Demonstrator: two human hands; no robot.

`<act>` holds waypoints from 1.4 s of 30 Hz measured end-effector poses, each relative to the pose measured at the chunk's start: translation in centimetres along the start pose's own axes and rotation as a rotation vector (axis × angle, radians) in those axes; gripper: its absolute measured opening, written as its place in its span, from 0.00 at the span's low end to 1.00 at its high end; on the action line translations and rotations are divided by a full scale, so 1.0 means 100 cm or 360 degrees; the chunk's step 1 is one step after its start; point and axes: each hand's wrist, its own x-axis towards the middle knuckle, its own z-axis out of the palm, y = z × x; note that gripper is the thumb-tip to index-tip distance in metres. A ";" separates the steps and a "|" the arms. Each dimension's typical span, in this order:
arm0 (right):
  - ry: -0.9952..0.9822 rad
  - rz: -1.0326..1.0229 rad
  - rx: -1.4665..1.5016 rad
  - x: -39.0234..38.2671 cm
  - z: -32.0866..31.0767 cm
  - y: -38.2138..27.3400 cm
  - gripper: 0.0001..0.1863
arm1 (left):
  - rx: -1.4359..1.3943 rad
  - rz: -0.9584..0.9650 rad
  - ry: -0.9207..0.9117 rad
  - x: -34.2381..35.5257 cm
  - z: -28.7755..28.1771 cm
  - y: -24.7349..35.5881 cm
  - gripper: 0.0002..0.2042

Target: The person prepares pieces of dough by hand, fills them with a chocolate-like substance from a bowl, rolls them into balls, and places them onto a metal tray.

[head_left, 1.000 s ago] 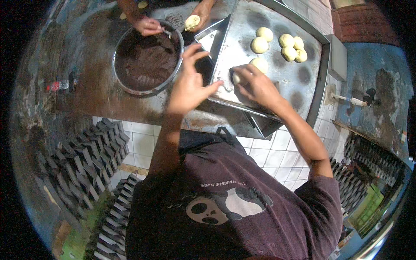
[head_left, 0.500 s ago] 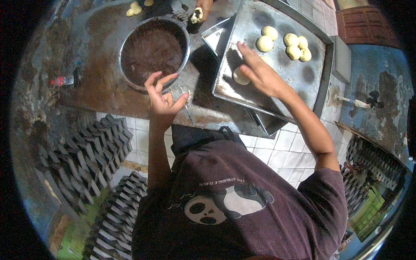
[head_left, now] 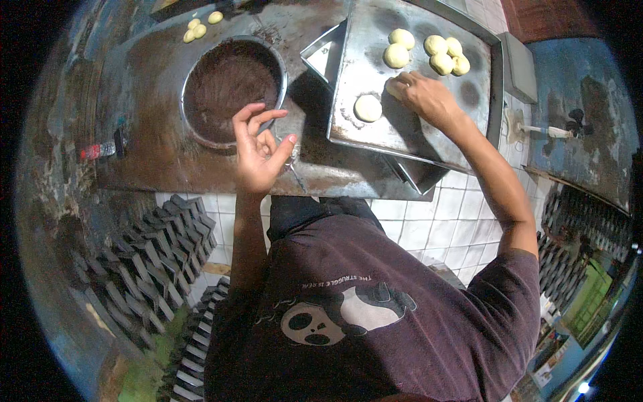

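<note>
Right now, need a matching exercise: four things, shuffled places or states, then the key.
1. Left hand
2. Right hand
3. Steel bowl
4. Lone pale dough ball

A. Dark brown contents inside
B. Curled, over the tray
C. Toward the tray's near-left corner
D. Open and empty, nearest the bowl

Pairs: 1-D, 2-B, 3-A, 4-C

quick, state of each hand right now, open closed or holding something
Left hand: open, loosely bent, nothing visible in it.
Right hand: curled downward over the tray; whether it holds anything cannot be told.
</note>
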 end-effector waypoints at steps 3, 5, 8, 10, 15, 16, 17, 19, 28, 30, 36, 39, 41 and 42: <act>0.0081 0.0048 0.0052 -0.002 0.020 0.007 0.21 | -0.0114 -0.0093 -0.0078 0.012 0.005 0.007 0.30; -0.0032 0.0157 0.0398 0.004 0.015 0.018 0.17 | -0.0231 -0.0128 -0.0150 0.019 0.009 0.008 0.24; -0.0114 0.0167 0.1501 0.003 -0.043 -0.012 0.12 | -0.0326 -0.0139 -0.0214 0.029 0.023 0.007 0.21; 0.0170 0.0260 0.1955 0.002 -0.070 -0.070 0.17 | -0.0354 -0.0201 -0.0292 0.035 0.035 0.009 0.24; 0.0792 0.0298 0.2266 0.031 -0.113 -0.207 0.14 | -0.0352 0.0002 0.0100 0.048 0.018 0.051 0.24; 0.0968 0.0148 0.2422 0.039 -0.116 -0.226 0.15 | -0.0287 0.0208 0.0213 0.051 0.007 0.050 0.24; 0.1135 0.0093 0.2546 0.049 -0.118 -0.242 0.15 | -0.0261 0.0261 0.0251 0.053 -0.005 0.052 0.25; 0.1503 0.0257 0.2585 0.075 -0.116 -0.275 0.15 | -0.0206 0.0312 0.0259 0.057 -0.028 0.052 0.27; 0.1719 0.0480 0.2834 0.149 -0.129 -0.324 0.11 | -0.0849 0.0056 -0.0064 0.062 -0.114 0.062 0.27; 0.1658 0.0562 0.2690 0.155 -0.132 -0.332 0.11 | -0.0545 0.0131 -0.0072 0.062 -0.130 0.056 0.25; 0.1152 0.0689 0.2621 0.145 -0.145 -0.337 0.18 | -0.0917 -0.0115 -0.0098 0.055 -0.164 0.052 0.21; 0.0799 0.0396 0.2679 0.125 -0.165 -0.343 0.18 | -0.0777 -0.0154 -0.0405 0.059 -0.181 0.014 0.19; 0.0735 0.0330 0.2311 0.117 -0.159 -0.344 0.20 | -0.0581 -0.0064 -0.0628 0.047 -0.181 -0.040 0.20; 0.0824 0.0289 0.1976 0.118 -0.151 -0.343 0.20 | -0.0634 -0.0262 -0.0618 0.035 -0.177 -0.045 0.24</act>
